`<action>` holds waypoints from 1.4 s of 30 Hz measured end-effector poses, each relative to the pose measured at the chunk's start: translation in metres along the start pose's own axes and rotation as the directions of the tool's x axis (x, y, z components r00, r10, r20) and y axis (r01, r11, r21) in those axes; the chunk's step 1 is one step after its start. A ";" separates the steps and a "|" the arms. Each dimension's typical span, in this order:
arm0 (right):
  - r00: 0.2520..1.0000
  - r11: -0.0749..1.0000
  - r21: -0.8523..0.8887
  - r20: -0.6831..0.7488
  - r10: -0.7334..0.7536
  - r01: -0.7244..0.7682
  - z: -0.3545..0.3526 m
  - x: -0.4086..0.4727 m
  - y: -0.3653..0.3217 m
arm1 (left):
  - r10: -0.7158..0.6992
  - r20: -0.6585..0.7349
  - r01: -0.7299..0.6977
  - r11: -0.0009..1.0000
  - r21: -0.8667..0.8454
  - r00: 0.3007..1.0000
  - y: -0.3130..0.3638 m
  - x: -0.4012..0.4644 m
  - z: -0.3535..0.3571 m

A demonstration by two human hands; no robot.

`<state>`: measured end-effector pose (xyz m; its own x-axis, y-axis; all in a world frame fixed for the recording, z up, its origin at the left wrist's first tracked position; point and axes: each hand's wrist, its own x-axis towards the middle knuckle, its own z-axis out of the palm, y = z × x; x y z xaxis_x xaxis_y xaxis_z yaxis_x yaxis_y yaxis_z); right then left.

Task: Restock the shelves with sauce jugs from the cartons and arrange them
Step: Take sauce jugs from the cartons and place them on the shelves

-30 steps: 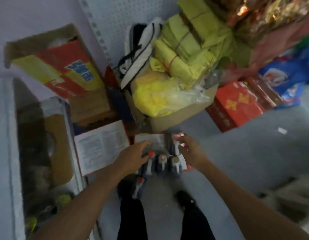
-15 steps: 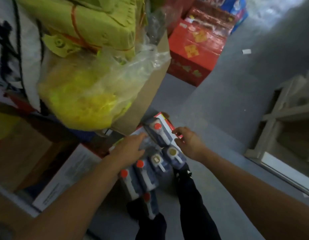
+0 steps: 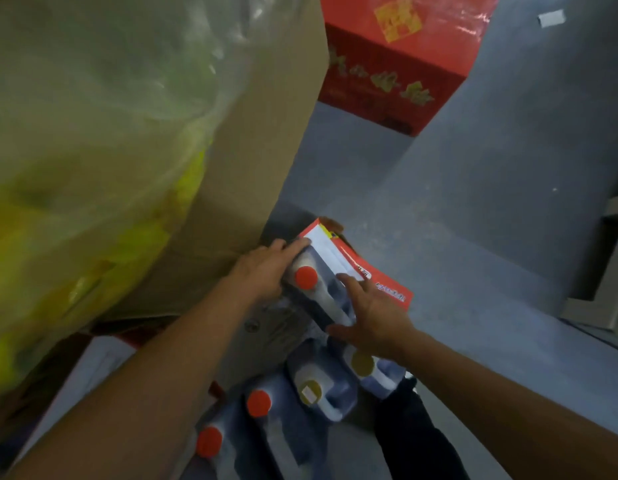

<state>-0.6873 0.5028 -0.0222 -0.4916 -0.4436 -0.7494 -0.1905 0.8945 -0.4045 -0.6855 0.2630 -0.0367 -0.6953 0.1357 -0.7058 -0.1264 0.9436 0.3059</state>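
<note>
1. Here, a dark translucent plastic sauce jug with an orange-red round cap [image 3: 316, 292] sits tilted at the far end of an open carton with red-and-white flaps [image 3: 349, 263], between the two hands.
2. The left hand [image 3: 262, 271] lies against the jug's left side; its fingers [image 3: 293, 244] reach past the shoulder of the jug to the white inner flap, curved around the body in a hold.
3. The right hand [image 3: 373, 320] is laid on the jug's right side by the pale handle, fingers fairly straight and spread, pressing rather than wrapping; the thumb [image 3: 338, 330] lies under the handle end.
4. Nearer the camera stand more jugs: two with yellow caps [image 3: 362, 364] just beside the right wrist, and two with orange-red caps [image 3: 258, 403] lower left, packed close together.
5. A large brown cardboard box [image 3: 266, 140] rises right against the carton's left edge, close behind the left hand; a clear plastic bag of yellow goods [image 3: 93, 168] bulges over it, blurred, so what it holds is hard to say.
6. To the right of the carton's red flap lies open grey floor [image 3: 473, 237]; a red printed box [image 3: 397, 64] stands well apart at the far side.
</note>
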 end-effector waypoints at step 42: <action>0.019 0.019 -0.014 0.015 -1.000 1.000 -0.277 -0.480 -0.461 | -0.782 -0.621 -0.340 0.599 -0.725 -0.054 0.230 -0.735 -0.221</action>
<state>-0.5986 0.3187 0.6691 0.1940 -0.9035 0.3821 -0.5070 -0.4258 -0.7494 -0.3598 0.3131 0.6936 -0.3031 -0.9327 0.1953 -0.3523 0.3001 0.8865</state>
